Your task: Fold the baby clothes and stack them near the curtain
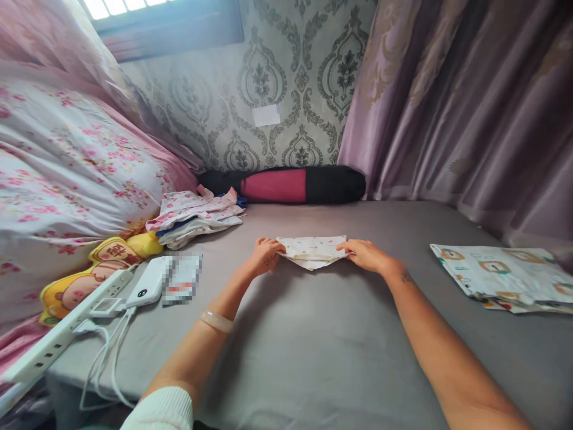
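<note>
A small white cloth [313, 246] with a fine print is stretched between my two hands over the grey bed sheet [322, 340]. It is folded, and a point of fabric hangs down at its front. My left hand [267, 255] pinches its left corner, with the fingers closed on the fabric. At the opposite corner, my right hand [364, 254] grips it the same way. Whether the cloth touches the sheet underneath I cannot tell.
Folded clothes [201, 216] are piled at the back left. Patterned white cloths [501, 272] lie at the right. On the left are a power strip [67, 328], a white power bank [150, 280] with cables and a yellow plush toy [89, 278]. A black-and-red roll [273, 186] lies along the wall.
</note>
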The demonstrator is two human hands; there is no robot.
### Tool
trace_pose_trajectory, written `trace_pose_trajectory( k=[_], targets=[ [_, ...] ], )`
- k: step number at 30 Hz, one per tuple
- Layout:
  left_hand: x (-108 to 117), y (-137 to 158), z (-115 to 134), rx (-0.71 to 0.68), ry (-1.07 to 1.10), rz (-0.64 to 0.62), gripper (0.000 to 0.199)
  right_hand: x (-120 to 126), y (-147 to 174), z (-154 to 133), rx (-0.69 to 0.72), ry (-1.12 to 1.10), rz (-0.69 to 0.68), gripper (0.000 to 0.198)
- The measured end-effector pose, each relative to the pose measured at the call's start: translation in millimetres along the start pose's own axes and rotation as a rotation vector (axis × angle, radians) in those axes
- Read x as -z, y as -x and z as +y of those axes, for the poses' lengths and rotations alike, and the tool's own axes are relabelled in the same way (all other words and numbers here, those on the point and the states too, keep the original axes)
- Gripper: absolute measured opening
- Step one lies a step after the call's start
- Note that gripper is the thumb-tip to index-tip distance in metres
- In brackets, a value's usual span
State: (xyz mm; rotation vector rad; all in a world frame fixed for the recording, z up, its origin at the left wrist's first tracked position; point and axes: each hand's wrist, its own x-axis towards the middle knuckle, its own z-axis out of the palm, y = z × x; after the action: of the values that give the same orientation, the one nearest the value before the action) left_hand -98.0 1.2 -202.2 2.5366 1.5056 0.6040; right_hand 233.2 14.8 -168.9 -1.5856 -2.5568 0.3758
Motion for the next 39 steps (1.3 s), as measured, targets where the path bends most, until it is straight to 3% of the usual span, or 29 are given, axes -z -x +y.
trace_pose_trajectory(
  k=[5, 12, 17, 22, 25, 28, 33, 39],
  targets=[
    [-12, 15, 1, -0.064, -0.095, -0.01, 0.041, -23, 15, 2, 0.132, 0.144, 0.037, 0.048],
    [-4, 13, 1, -0.047, -0.038, 0.049, 0.042, -14, 21, -7, 0.123, 0.137, 0.047, 0.05],
    [-3, 19, 0, -0.059, -0.017, -0.057, 0.052, -15, 26, -11, 0.132, 0.132, -0.018, 0.055],
    [1, 17, 7, 0.009, 0.036, -0.074, 0.033, -10, 24, -23, 0.107, 0.097, -0.012, 0.041],
    [-3, -2, 19, 0.117, 0.064, 0.028, 0.025, -13, 4, -38, 0.067, 0.077, 0.087, 0.032],
    [-16, -24, 34, 0.168, 0.062, 0.071, 0.027, -29, -24, -54, -0.027, 0.032, 0.246, 0.036],
    [-35, -38, 46, 0.119, 0.128, -0.062, 0.046, -63, -47, -67, -0.075, 0.036, 0.238, 0.047],
    [-41, -33, 35, 0.105, 0.241, -0.225, 0.068, -82, -44, -60, -0.076, 0.035, 0.166, 0.054]
  ],
)
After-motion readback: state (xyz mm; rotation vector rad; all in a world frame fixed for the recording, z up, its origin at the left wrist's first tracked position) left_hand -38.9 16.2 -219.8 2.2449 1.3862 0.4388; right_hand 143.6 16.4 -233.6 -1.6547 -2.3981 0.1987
